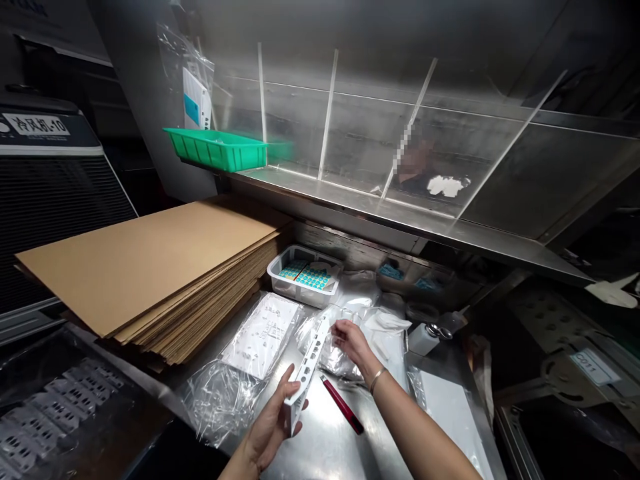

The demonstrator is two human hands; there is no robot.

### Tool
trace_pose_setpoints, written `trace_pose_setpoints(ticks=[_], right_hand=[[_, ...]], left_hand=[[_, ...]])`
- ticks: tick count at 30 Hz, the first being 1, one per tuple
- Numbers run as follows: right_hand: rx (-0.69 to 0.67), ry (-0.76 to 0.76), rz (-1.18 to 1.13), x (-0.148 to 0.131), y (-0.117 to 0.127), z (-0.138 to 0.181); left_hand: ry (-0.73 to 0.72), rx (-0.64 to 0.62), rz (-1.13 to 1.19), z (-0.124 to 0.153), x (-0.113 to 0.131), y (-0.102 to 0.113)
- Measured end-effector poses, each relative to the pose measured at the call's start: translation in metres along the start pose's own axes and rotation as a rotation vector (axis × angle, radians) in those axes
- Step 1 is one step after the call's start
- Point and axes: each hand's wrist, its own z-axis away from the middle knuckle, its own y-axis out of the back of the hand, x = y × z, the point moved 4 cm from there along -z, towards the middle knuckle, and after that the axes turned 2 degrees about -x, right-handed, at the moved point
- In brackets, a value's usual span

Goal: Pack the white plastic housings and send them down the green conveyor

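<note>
My left hand [274, 421] is wrapped round the near end of a long white plastic panel [311, 360] with a row of cutouts. The panel is tilted, its far end pointing away from me. Beside that far end is my right hand [353, 343], fingers curled in; whether they pinch something or touch the panel I cannot tell. A red and black pen-like tool [341, 403] lies on the metal table [325, 457] between my forearms. Clear plastic bags [360, 293] are heaped behind my right hand. To the left lies a bagged, printed white sheet [263, 333].
A tall cardboard stack [165, 260] fills the left side. Behind stand a clear tub [305, 293] of blue round stickers and a white pump bottle [423, 340]. A metal shelf [360, 207] overhangs the back, carrying a green tray [220, 150]. White sheets [450, 420] lie at right.
</note>
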Motion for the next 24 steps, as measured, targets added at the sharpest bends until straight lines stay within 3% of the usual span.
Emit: trace_pose_setpoints(ticks=[5, 8, 10, 12, 15, 17, 19, 21, 24], right_hand=[[0.225, 0.123, -0.203, -0.022, 0.014, -0.002], [0.307, 0.17, -0.172, -0.028, 0.015, 0.0], [0.341, 0.228, -0.116, -0.035, 0.017, 0.005], [0.336, 0.307, -0.035, -0.045, 0.02, 0.014], [0.259, 0.422, 0.091, -0.061, 0.021, 0.029], [0.224, 0.506, 0.227, -0.072, 0.017, 0.039], [0.21, 0.591, 0.386, -0.084, 0.007, 0.049], [0.159, 0.652, 0.494, -0.097, -0.01, 0.057], [0.005, 0.645, 0.456, -0.114, -0.043, 0.076]], left_hand=[[-0.112, -0.162, 0.085, -0.007, -0.001, 0.004], [-0.223, -0.284, -0.019, -0.004, 0.01, -0.013], [-0.212, -0.254, -0.238, -0.005, 0.019, -0.03], [-0.111, -0.216, -0.309, -0.01, 0.026, -0.047], [0.052, -0.369, 0.131, -0.014, 0.033, -0.067], [0.024, -0.436, 0.512, -0.012, 0.038, -0.072], [-0.073, -0.412, 0.739, -0.007, 0.039, -0.07], [-0.151, -0.355, 0.798, 0.0, 0.034, -0.07], [-0.078, -0.226, 0.677, 0.005, 0.014, -0.069]])
